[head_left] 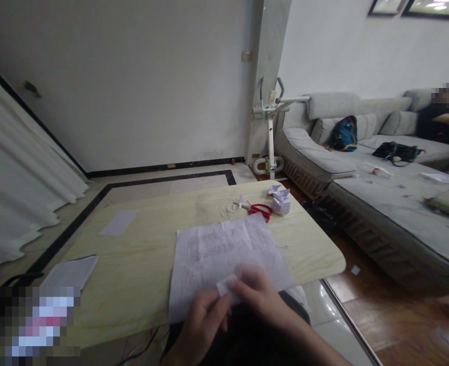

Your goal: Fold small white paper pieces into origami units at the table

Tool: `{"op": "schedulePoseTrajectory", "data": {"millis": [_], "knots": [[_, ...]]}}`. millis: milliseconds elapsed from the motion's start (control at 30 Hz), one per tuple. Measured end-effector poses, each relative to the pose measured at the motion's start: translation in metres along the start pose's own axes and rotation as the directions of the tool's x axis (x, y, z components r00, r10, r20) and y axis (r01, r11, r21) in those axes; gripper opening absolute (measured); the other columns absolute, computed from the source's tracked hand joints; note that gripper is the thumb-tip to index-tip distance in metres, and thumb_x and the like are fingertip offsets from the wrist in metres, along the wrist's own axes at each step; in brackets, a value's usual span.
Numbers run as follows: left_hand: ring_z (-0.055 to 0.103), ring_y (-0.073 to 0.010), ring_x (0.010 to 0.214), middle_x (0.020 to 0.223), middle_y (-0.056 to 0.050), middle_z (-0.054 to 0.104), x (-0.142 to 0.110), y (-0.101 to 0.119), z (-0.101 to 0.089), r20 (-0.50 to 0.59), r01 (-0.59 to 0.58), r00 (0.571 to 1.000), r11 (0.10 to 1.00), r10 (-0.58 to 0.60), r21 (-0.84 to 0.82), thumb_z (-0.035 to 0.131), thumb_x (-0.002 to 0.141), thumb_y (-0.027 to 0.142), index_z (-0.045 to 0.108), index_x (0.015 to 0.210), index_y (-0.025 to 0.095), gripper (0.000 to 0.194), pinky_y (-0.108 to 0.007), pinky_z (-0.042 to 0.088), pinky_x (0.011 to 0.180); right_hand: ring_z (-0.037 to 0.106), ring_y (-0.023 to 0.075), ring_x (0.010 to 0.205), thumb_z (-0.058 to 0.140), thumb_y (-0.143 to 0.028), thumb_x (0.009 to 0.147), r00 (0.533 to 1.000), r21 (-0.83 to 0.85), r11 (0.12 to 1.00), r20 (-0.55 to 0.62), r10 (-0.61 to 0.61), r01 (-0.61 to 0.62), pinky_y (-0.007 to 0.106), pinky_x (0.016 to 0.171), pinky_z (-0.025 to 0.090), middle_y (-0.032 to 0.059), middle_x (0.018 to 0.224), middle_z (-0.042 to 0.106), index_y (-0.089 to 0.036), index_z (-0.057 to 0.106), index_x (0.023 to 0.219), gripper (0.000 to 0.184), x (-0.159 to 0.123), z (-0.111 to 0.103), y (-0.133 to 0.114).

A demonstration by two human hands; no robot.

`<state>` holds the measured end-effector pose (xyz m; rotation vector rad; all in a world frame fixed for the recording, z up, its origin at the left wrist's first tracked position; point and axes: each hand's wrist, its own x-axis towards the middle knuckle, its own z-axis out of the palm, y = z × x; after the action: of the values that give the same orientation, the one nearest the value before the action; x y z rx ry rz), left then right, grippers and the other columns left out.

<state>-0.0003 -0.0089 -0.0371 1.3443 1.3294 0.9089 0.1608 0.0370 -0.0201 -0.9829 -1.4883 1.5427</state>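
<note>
My left hand and my right hand meet at the near edge of the table, both pinched on a small folded piece of white paper. Under them lies a large printed sheet spread on the pale wooden table. Motion blurs the fingers somewhat. Farther back on the table rest red-handled scissors with paper scraps, and a small stack of white folded papers.
Other white sheets lie at the table's left and near left. A grey sofa stands at the right with bags on it and a person seated at its far end. An exercise machine stands by the pillar. Curtains hang at left.
</note>
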Motion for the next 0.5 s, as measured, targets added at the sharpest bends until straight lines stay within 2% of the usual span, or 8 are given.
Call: {"op": "schedulePoseTrajectory", "data": {"millis": [133,233,400,500], "knots": [[0.057,-0.0164,0.06,0.06,0.001,0.057,0.0055,-0.0037,0.0016,-0.136,-0.125,0.981,0.987,0.139,0.103,0.053,0.088,0.045,0.056,0.066,0.02,0.033,-0.024,0.047,0.058,0.038,0.0118,0.059,0.061,-0.055,0.083,0.997,-0.067,0.997,-0.053,-0.05,0.046,0.025,0.055,0.032,-0.0045,0.06,0.04,-0.018,0.046,0.061,0.045,0.0019,-0.0011,0.0031],[0.058,-0.0159,0.057,0.06,0.002,0.057,0.0085,-0.0013,0.0025,-0.194,-0.172,0.962,0.978,0.192,0.116,0.056,0.086,0.04,0.055,0.066,0.02,0.027,-0.023,0.048,0.053,0.038,0.0119,0.058,0.061,-0.052,0.084,0.995,-0.088,0.994,-0.078,-0.068,0.061,0.025,0.055,0.032,-0.0045,0.059,0.039,-0.018,0.046,0.06,0.043,0.0019,-0.0009,0.0023],[0.062,-0.0164,0.056,0.061,0.001,0.063,0.0098,0.0049,0.0023,-0.221,-0.129,0.967,0.992,0.128,0.008,0.06,0.083,0.038,0.059,0.07,0.019,0.023,-0.024,0.052,0.052,0.039,0.0121,0.057,0.061,-0.045,0.084,0.995,-0.113,0.992,-0.084,-0.062,0.052,0.025,0.054,0.032,-0.0042,0.058,0.04,-0.018,0.048,0.059,0.039,0.0028,-0.0007,0.004],[0.064,-0.017,0.057,0.062,0.0,0.065,0.0094,0.0041,0.0005,-0.224,-0.093,0.971,0.995,0.083,-0.035,0.061,0.083,0.039,0.063,0.073,0.018,0.023,-0.024,0.053,0.053,0.044,0.0135,0.06,0.064,-0.039,0.081,0.995,-0.095,0.995,-0.087,-0.039,0.031,0.026,0.057,0.036,-0.0032,0.063,0.046,-0.017,0.058,0.07,0.026,0.0047,-0.0015,0.0065]]}}
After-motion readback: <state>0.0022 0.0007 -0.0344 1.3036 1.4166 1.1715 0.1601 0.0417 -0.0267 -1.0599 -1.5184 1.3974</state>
